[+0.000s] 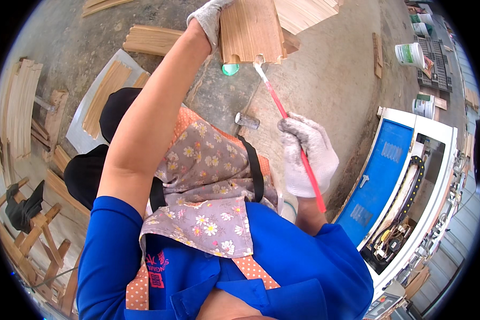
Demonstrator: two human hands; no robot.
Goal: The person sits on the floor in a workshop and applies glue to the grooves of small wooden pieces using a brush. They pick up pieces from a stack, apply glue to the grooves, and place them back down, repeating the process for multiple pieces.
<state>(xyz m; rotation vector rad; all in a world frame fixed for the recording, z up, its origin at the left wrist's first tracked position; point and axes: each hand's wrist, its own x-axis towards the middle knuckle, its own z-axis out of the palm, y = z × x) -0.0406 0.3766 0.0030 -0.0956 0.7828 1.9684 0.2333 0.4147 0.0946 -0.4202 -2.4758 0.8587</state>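
Brushing the notched end of a wooden board

The gloved left hand (210, 18) clamps the wooden board (250, 29) far ahead, while the gloved right hand (306, 157), nearer and to the right, grips a red-handled brush (290, 125) whose tip touches the board's near edge. Best done, I'd judge, with short, light strokes kept inside the groove.

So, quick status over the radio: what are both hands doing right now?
Left gloved hand grips the grooved pale wooden board, held up. Right gloved hand holds the thin red-handled brush, tip at the board's lower edge. Nothing between them.
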